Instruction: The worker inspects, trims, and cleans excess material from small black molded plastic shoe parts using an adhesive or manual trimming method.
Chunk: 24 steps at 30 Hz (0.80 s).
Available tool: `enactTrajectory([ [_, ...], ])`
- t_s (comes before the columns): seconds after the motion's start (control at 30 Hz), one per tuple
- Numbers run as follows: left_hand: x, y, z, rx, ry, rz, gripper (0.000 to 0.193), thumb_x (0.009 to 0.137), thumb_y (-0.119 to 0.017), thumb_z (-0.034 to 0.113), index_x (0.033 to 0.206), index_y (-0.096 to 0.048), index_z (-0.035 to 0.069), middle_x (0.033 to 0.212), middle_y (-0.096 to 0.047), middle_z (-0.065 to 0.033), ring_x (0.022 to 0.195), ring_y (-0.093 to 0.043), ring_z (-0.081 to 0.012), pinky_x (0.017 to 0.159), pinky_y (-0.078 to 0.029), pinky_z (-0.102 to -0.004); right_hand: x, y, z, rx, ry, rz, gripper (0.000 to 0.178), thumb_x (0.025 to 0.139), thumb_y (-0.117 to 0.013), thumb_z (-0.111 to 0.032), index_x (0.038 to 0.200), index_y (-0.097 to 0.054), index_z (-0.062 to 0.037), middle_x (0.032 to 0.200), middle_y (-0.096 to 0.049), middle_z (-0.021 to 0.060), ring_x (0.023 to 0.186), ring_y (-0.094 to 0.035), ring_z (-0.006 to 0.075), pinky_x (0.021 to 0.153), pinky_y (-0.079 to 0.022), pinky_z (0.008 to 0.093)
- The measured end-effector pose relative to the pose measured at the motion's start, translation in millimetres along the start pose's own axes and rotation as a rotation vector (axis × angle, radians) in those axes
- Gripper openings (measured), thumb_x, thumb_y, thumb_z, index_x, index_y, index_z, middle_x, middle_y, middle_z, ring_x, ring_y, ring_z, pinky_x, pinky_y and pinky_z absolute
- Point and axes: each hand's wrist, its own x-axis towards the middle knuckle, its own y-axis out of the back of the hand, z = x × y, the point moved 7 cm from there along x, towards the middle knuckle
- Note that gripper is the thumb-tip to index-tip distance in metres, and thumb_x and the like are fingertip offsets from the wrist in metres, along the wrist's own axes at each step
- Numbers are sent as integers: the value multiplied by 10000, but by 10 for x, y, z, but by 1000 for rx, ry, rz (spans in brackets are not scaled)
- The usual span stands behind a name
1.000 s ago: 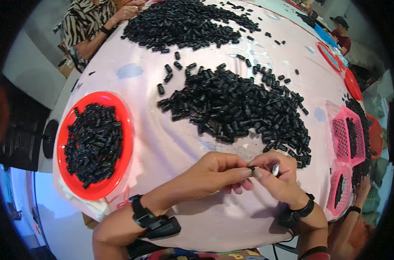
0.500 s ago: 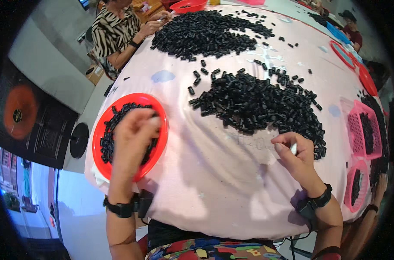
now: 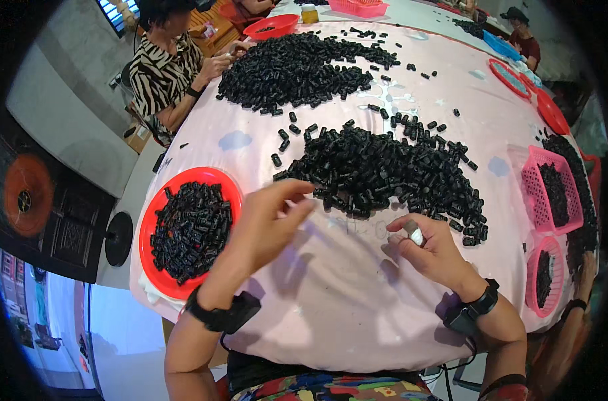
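Holding a small, shiny silver object [image 3: 416,236] within its curled fingers, the right hand [image 3: 441,257] is above the pale pink printed tablecloth [image 3: 344,307], just near of the right part of a broad heap of short black cylindrical pieces [image 3: 384,164]. The object is too small and glaring to tell its kind, and whether the fingertips pinch anything else cannot be told. The left hand [image 3: 264,217] is raised between that heap and a round red plastic plate [image 3: 147,244], its thumb and forefinger spread well apart with no piece visible between them. Its fingertips overlap the heap's left edge in view; whether they touch it cannot be told. The plate lies at the near left, with a pile of black glossy pieces [image 3: 190,230] covering its middle.

Both wrists wear black straps, each carrying a dark box-like unit. Farther off to the left on the cloth spreads a second, larger heap of black pieces [image 3: 290,73], beside a person in a black-and-cream striped shirt [image 3: 160,73]. Along the right side sit a rectangular pink perforated basket [image 3: 533,190] and, nearer, a rounded pink plastic basket [image 3: 531,274], both containing dark pieces.
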Motion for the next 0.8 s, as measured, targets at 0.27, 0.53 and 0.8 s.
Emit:
enactTrajectory([
  [0.27,273,-389,-72,195,-131,4,276,787,-697,111,1005,-599,-27,782,-645,-99,665,-610,-124,597,-491,-270,2,-24,-62,-223,69,-71,162,879,-629,-143,998,-623,-32,695,-646,36,578,-578,70,533,-466,244],
  [0.53,-26,-653,143,-853,222,-445,292,869,-649,106,1147,-585,46,958,-662,-26,815,-597,-69,712,-482,-210,-56,46,-147,-124,169,33,224,855,-668,-124,1061,-619,-50,628,-599,3,514,-487,40,477,-385,206],
  [0.8,-222,-1173,25,-1313,409,-678,421,873,-646,106,1254,-492,9,1034,-657,-77,874,-614,-104,781,-491,-226,-32,-65,-227,-38,182,-42,369,790,-706,-49,1147,-616,-44,925,-689,61,687,-584,70,641,-482,215],
])
